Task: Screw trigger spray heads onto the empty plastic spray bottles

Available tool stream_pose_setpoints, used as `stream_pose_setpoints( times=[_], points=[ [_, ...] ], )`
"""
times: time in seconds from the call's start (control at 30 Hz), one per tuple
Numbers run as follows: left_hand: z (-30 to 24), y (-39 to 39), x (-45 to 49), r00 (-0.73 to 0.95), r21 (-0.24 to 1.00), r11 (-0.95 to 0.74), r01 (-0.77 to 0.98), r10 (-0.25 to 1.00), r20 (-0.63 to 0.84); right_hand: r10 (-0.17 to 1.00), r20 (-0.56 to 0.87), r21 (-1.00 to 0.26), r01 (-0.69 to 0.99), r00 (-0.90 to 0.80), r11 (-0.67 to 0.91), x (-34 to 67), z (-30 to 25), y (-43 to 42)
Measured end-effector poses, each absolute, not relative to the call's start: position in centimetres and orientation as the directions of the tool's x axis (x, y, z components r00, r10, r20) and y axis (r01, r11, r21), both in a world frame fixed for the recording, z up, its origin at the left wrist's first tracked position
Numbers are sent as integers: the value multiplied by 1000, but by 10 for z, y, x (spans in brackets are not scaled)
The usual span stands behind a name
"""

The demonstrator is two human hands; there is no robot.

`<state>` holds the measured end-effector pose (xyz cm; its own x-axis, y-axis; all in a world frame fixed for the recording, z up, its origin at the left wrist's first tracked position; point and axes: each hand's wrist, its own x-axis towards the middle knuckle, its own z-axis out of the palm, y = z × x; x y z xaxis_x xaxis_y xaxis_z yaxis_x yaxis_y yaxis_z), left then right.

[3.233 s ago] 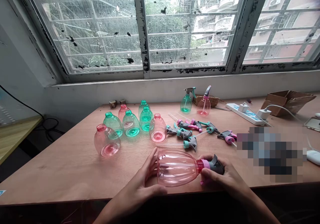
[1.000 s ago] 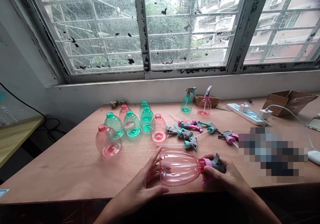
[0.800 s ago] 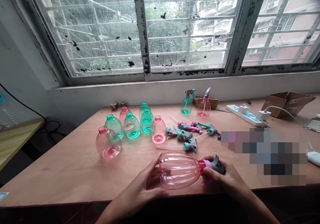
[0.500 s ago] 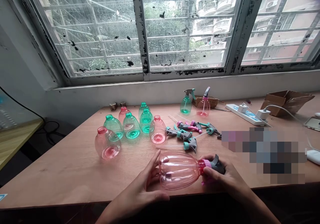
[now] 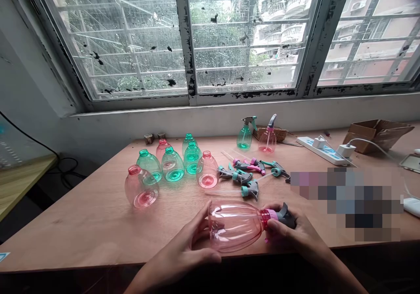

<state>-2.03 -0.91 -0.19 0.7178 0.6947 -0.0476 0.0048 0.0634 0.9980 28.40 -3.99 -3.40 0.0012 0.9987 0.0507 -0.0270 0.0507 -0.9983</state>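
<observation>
A clear pink spray bottle lies on its side in the air above the table's front edge, base to the left. My left hand is closed about the base, thumb below and fingers at the far side. At the other end my right hand grips the grey spray head by its pink collar, which sits on the bottle's neck. Part of the trigger is hidden by my right hand. Beyond the bottle lie several loose spray heads in grey, green and pink, with thin clear tubes.
Open-necked bottles, green and pink, stand to the left on the wooden table. At the back are a green spray bottle and another pink one with heads on. A power strip and cardboard box are right.
The pink bottle has turned slightly about its long axis, and its base sits a touch lower. Both hands keep nearly the same places.
</observation>
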Motion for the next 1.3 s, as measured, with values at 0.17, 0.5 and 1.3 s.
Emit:
stream_pose_setpoints(
  times=[0.17,0.5,1.3],
  points=[
    [-2,-9,-21,726,1000,20,-6,688,-9,999,49,-998,-44,0,49,284,-33,-40],
    [-2,-10,-23,691,997,-14,74,722,-42,999,42,-999,-17,8,42,284,-35,-40],
    [-2,-10,-26,720,987,-93,127,693,-27,998,58,-998,19,-19,58,287,-34,-39]
  ],
)
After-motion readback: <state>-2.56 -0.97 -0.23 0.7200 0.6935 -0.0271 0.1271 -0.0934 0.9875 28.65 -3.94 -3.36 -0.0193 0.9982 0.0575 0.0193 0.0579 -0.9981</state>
